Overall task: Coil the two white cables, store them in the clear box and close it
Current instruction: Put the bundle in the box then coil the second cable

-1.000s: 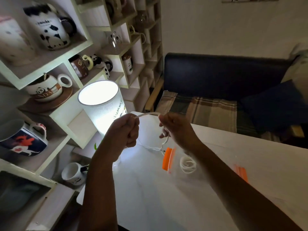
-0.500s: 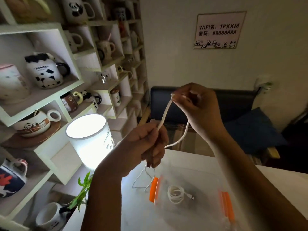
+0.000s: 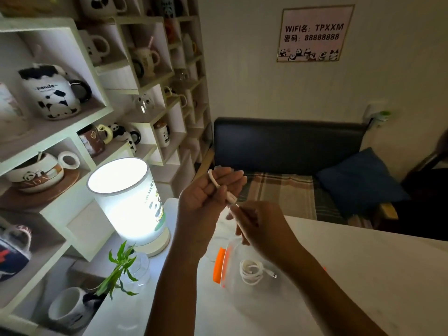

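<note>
**Second cable going round the fingers, first one already boxed**

The left hand [image 3: 206, 200] is up at chest height, palm turned in, fingers together and curled, and the second white cable [image 3: 219, 184] is looped over them: a bend shows above the fingertips and a strand runs down across the palm to its plug. That hand is acting as the spool, its grip closed around the turns so they cannot spring loose. The right hand [image 3: 261, 226] sits just below and beside it, thumb and forefinger pinched on the cable near the plug end, apparently feeding the tail in for the last turn.

Down on the table [image 3: 363, 275], the clear box [image 3: 232, 282] waits directly under the hands, its orange clip [image 3: 219, 265] on the near-left side. Inside lies the first cable [image 3: 252, 272], coiled into a neat bundle with its plug poking out to the right. I can't make out a lid on the box; it looks open, handy for dropping the next coil straight in.

The table is pale and smooth. A glowing lamp [image 3: 126, 202] stands at its left edge and does most of the lighting, with a small green plant [image 3: 121, 265] beside it. White shelves [image 3: 101, 117] packed with panda mugs fill the left wall; a dark sofa [image 3: 288, 144] with a plaid throw and a blue cushion runs along the back, under a wifi sign [image 3: 315, 32].
</note>
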